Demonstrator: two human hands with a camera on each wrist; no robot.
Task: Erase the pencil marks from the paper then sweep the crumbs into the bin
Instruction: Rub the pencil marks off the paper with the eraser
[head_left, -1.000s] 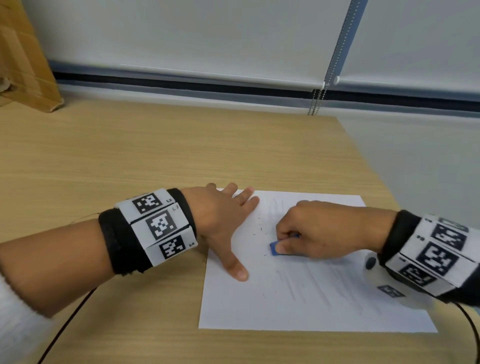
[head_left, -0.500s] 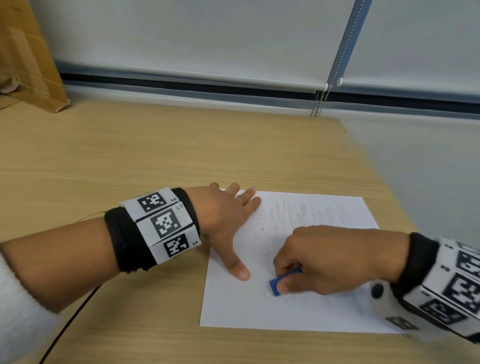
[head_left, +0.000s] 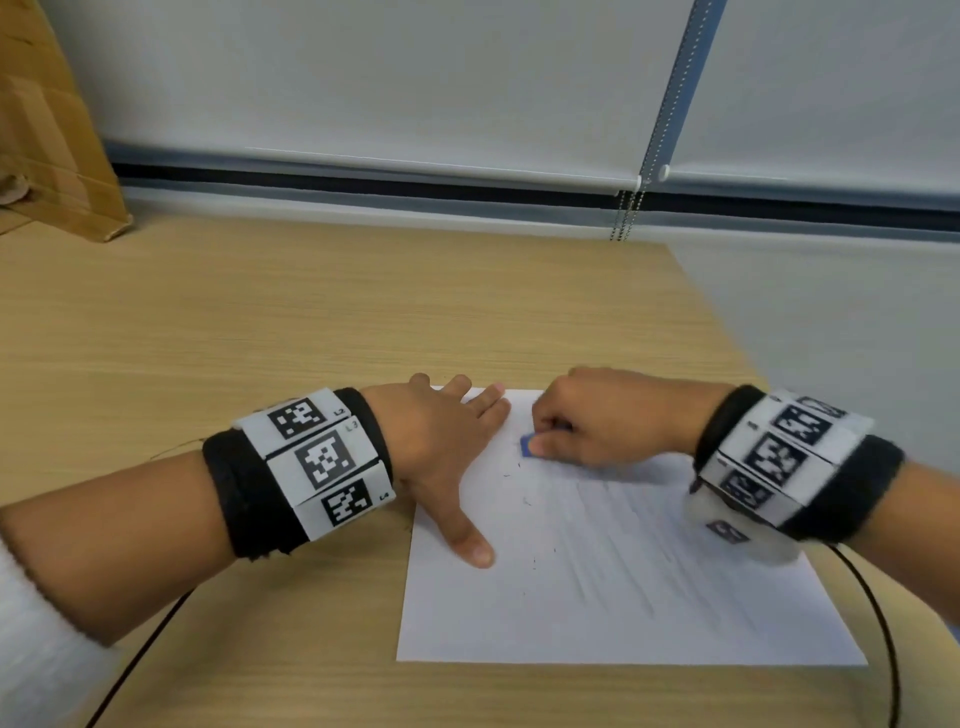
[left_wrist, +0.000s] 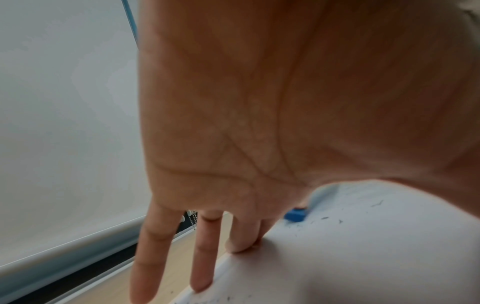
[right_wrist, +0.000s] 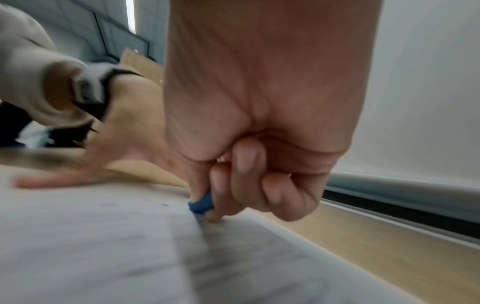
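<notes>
The desk (head_left: 270, 322) was a light wood-grain top running back to a wall with pulled-down white blinds (head_left: 415, 78), and a brown cardboard box (head_left: 47, 140) sat at its far left corner. A white sheet of paper (head_left: 597, 597) lay flat on the near right part of the desk, with faint grey pencil marks (head_left: 623, 545) smeared in streaks across its middle and right side. The left hand (head_left: 441, 447) was spread flat with straight fingers, pressing down on the paper's left edge, thumb pointing back toward the person, holding nothing. The right hand (head_left: 608, 421) was curled up tight near the paper's far edge, thumb and fingertips pinching a little blue eraser (head_left: 527, 446) whose bottom touched the sheet, just beside the left hand's fingers. Both wrists had black bands with white tags (head_left: 317, 457) printed with square black patterns, and thin black cables trailed off them. A few tiny dark crumbs (head_left: 511, 470) were scattered on the paper between the two hands and down past the left thumb. The right wrist view was pretty blurry.
</notes>
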